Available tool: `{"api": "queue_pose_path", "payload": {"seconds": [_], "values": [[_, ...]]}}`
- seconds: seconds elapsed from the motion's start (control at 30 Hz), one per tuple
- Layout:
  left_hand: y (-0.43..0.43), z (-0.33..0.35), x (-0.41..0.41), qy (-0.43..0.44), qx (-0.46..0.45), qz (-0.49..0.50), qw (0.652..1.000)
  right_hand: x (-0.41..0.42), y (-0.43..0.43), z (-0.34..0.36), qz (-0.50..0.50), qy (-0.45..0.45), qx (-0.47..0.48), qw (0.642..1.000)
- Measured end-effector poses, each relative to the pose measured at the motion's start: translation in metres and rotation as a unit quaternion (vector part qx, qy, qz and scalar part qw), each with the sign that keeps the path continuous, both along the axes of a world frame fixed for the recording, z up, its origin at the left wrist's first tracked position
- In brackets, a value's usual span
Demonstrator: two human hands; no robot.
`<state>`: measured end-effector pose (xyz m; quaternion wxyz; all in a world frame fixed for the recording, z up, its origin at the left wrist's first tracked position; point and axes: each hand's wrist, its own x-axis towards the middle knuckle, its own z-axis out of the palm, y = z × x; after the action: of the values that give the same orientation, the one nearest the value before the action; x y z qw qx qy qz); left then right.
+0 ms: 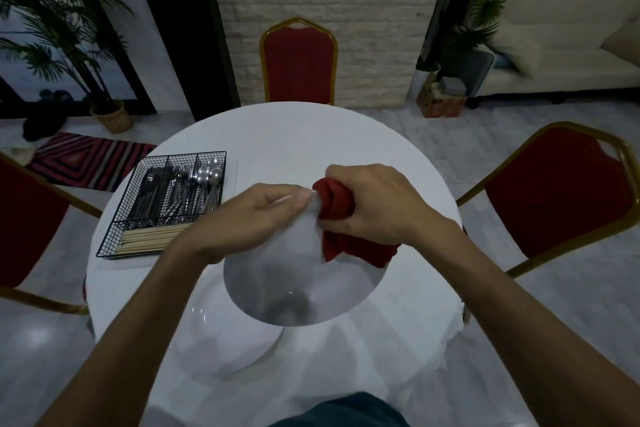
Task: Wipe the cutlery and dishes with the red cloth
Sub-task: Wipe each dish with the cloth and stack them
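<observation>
A white plate (298,284) is tilted up above the round white table (277,135), its face toward me. My left hand (252,218) grips the plate's far rim on the left. My right hand (374,204) is bunched around the red cloth (341,218) and presses it over the same far rim, to the right; part of the cloth hangs down the plate's face. A second white plate (207,333) lies flat on the table beneath. A black wire caddy (166,204) at the left holds spoons, forks, knives and wooden chopsticks.
Red chairs with gold frames stand at the far side (299,62), at the right (557,191) and at the left (27,222). A potted palm (69,31) and a striped rug (90,159) are at the back left; a cream sofa (561,45) is at the back right.
</observation>
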<state>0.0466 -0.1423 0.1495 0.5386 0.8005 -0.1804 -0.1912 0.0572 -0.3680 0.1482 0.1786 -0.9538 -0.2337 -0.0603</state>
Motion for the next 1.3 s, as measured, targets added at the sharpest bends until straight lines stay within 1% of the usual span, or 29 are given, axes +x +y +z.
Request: {"api": "queue_pose_path", "payload": {"seconds": [0.03, 0.07, 0.13, 0.2, 0.23, 0.27, 0.3, 0.33, 0.37, 0.4, 0.43, 0.53, 0.6, 0.63, 0.67, 0.7, 0.77, 0.8, 0.83, 0.9, 0.93, 1.0, 1.03, 1.1, 1.17, 1.23, 1.3], "values": [[-0.004, -0.003, 0.000, -0.057, 0.031, -0.005, 0.998, 0.001, 0.001, 0.001, 0.008, -0.012, -0.004, 1.000], [-0.007, -0.007, 0.000, -0.106, 0.051, 0.007, 0.993, 0.002, 0.000, 0.001, 0.005, -0.015, 0.012, 1.000], [-0.010, -0.015, 0.000, -0.153, 0.044, 0.044, 0.986, 0.004, -0.003, -0.001, -0.020, -0.021, 0.059, 0.998], [-0.012, -0.021, 0.000, -0.168, 0.020, 0.066, 0.983, 0.006, -0.007, -0.006, -0.055, -0.038, 0.086, 0.994], [-0.012, -0.022, 0.001, -0.162, -0.005, 0.083, 0.983, 0.006, -0.009, -0.009, -0.083, -0.041, 0.102, 0.990], [-0.013, -0.021, 0.002, -0.145, -0.044, 0.110, 0.982, 0.007, -0.012, -0.013, -0.122, -0.036, 0.128, 0.984], [-0.013, -0.019, 0.003, -0.123, -0.090, 0.144, 0.978, 0.006, -0.015, -0.017, -0.167, -0.015, 0.177, 0.970], [-0.012, -0.016, 0.003, -0.106, -0.130, 0.177, 0.970, 0.003, -0.016, -0.022, -0.212, 0.016, 0.258, 0.942], [-0.011, -0.013, 0.002, -0.097, -0.161, 0.203, 0.961, -0.002, -0.016, -0.028, -0.250, 0.052, 0.361, 0.897], [-0.010, -0.011, 0.001, -0.094, -0.180, 0.219, 0.954, -0.007, -0.014, -0.035, -0.278, 0.080, 0.457, 0.841], [-0.011, -0.010, -0.001, -0.093, -0.191, 0.231, 0.949, -0.014, -0.011, -0.041, -0.297, 0.092, 0.528, 0.790], [-0.020, -0.010, -0.008, -0.072, -0.248, 0.287, 0.923, -0.032, 0.005, -0.062, -0.352, 0.106, 0.633, 0.681], [-0.032, -0.015, -0.010, -0.047, -0.298, 0.356, 0.884, -0.040, 0.019, -0.073, -0.360, 0.141, 0.706, 0.593], [-0.040, -0.019, -0.011, -0.038, -0.313, 0.394, 0.863, -0.042, 0.026, -0.077, -0.362, 0.162, 0.724, 0.565], [-0.046, -0.025, -0.013, -0.028, -0.323, 0.427, 0.844, -0.043, 0.032, -0.081, -0.365, 0.178, 0.724, 0.558], [-0.050, -0.032, -0.014, -0.017, -0.336, 0.449, 0.828, -0.042, 0.036, -0.082, -0.366, 0.184, 0.712, 0.570], [-0.050, -0.040, -0.017, 0.026, -0.371, 0.458, 0.808, -0.038, 0.029, -0.079, -0.356, 0.161, 0.680, 0.620], [-0.045, -0.043, -0.015, 0.048, -0.389, 0.440, 0.808, -0.035, 0.021, -0.074, -0.344, 0.141, 0.660, 0.653], [-0.038, -0.045, -0.011, 0.060, -0.400, 0.414, 0.815, -0.031, 0.010, -0.067, -0.330, 0.128, 0.631, 0.690], [-0.023, -0.040, -0.004, 0.058, -0.386, 0.357, 0.849, -0.026, -0.013, -0.050, -0.285, 0.121, 0.543, 0.780], [-0.014, -0.036, -0.001, 0.046, -0.360, 0.327, 0.873, -0.023, -0.023, -0.041, -0.252, 0.126, 0.492, 0.824], [-0.003, -0.026, 0.002, 0.027, -0.280, 0.251, 0.926, -0.019, -0.040, -0.023, -0.206, 0.125, 0.360, 0.901], [-0.002, -0.019, 0.000, 0.022, -0.236, 0.201, 0.950, -0.016, -0.045, -0.014, -0.193, 0.119, 0.293, 0.929], [-0.007, -0.009, -0.003, 0.030, -0.152, 0.107, 0.982, -0.012, -0.047, -0.002, -0.161, 0.090, 0.180, 0.966], [-0.021, -0.009, -0.004, 0.005, -0.069, 0.048, 0.996, -0.009, -0.040, 0.005, -0.112, 0.046, 0.092, 0.988], [-0.036, -0.017, -0.006, -0.023, -0.022, 0.036, 0.999, -0.005, -0.033, 0.003, -0.078, 0.006, 0.043, 0.996], [-0.043, -0.025, -0.005, -0.035, -0.014, 0.060, 0.997, -0.001, -0.031, -0.004, -0.087, -0.019, 0.043, 0.995]]}}
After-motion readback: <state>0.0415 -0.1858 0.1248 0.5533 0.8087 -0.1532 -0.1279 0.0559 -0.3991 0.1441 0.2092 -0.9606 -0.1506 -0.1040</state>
